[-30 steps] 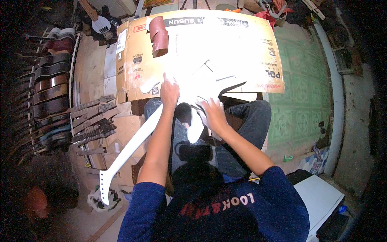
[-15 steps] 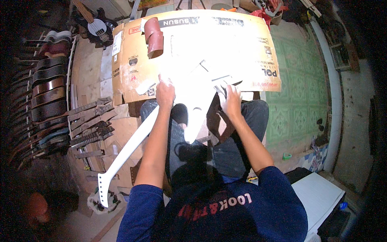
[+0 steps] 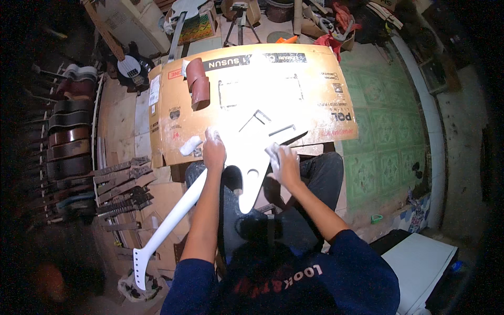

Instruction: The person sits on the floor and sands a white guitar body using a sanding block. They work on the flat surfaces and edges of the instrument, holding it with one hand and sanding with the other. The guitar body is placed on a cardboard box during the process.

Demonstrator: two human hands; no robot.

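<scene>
Head: green tiles are flanking brown cardboard; left hand gripping one angular white guitar, right hand one pale pad.

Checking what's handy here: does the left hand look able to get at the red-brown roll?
Probably yes: the red-brown roll lies on the cardboard ahead of the left hand, and nothing seems to stand between. That hand is on the white guitar, though, and would have to leave it.
</scene>
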